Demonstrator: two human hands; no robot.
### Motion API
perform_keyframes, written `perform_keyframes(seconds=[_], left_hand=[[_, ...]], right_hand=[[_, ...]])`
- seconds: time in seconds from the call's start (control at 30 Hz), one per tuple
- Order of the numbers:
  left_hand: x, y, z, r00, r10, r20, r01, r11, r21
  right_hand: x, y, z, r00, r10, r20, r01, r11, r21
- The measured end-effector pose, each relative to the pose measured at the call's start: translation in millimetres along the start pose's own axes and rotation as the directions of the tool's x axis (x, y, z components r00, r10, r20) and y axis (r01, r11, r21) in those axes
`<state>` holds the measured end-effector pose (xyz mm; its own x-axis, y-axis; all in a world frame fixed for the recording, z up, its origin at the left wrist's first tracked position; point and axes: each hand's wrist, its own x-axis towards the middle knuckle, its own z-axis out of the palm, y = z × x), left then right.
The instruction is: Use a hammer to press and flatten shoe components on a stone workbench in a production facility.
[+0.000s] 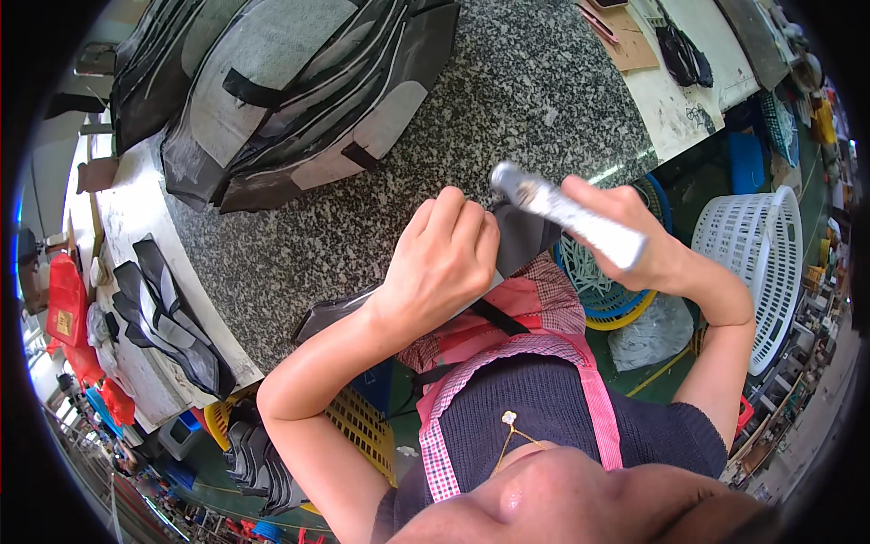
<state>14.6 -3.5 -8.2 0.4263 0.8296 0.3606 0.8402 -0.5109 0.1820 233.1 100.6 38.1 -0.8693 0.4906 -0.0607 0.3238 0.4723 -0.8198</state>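
A shiny silver metal hammer (575, 216) is gripped in my right hand (648, 238), raised over the table's near edge, its rounded end pointing left toward my left hand. My left hand (444, 243) is closed, knuckles up, on a dark grey-black fabric piece (524, 238) at that edge. Part of the piece shows between the two hands, and another dark part (331, 313) shows left of my left wrist. My left fingertips are hidden beneath the hand.
A speckled stone tabletop (544, 82) carries a big stack of black and grey panels (299, 100) at far left. More dark pieces (172, 317) lie on the left side table. At right are a blue basket (657, 195), a white basket (752, 263) and a plastic bag (651, 340).
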Motion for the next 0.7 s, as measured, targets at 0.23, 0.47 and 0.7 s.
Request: perform_keyframes(seconds=[0.23,0.47,0.7], left_hand=[[-8,-7,-4,0.974,-0.227,-0.003,0.219,0.941,-0.259],[-16,9,-3,0.959,-0.281,0.014,0.273,0.914,-0.301],[-21,-8,-13,0.862,-0.435,0.258,0.503,0.685,-0.527]], right_hand=[[-2,4,7,0.987,0.103,0.127,-0.106,0.994,0.016],[2,-6,1,0.987,-0.122,-0.104,0.116,0.992,-0.056],[1,-4,7,0.981,0.118,0.153,-0.126,0.991,0.045]])
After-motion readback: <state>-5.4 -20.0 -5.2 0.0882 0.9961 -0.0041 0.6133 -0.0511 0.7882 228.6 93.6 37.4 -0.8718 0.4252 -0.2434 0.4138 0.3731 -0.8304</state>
